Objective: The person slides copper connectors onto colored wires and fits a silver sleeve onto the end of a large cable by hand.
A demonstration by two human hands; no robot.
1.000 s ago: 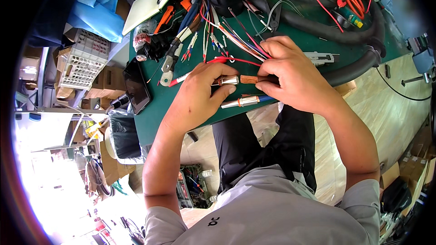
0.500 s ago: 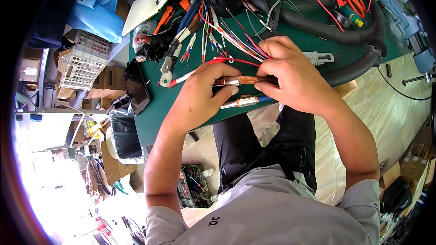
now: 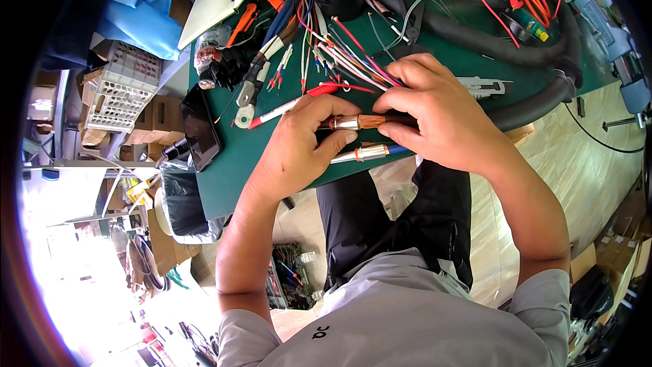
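Note:
My left hand [image 3: 299, 143] pinches one end of a joint, where a shiny metal sleeve [image 3: 347, 123] shows between thumb and forefinger. Bare copper strands [image 3: 371, 121] run out of that sleeve toward my right hand [image 3: 435, 115]. Its thumb and fingers are closed around the dark cable behind the strands, and thin coloured wires [image 3: 370, 68] pass under its fingertips. Just nearer to me lies a second cable with a silvery sleeve [image 3: 371, 152] and orange-edged bands. A red cable [image 3: 326, 88] runs past the back of my left hand. My palms hide the rest of the held cable.
On the green table [image 3: 238, 163] stand a black cup-shaped part [image 3: 337, 0], a phone [image 3: 201, 129], a large cable lug [image 3: 244, 116] and a utility knife [image 3: 483, 87]. A thick black sheathed cable [image 3: 530, 105] curves along the right side. Orange-handled tools [image 3: 243, 24] lie at the far left.
My right hand's fingertips have shifted slightly left along the copper strands. The red wire and the thin wires beyond have moved a little. My left hand keeps its pinch.

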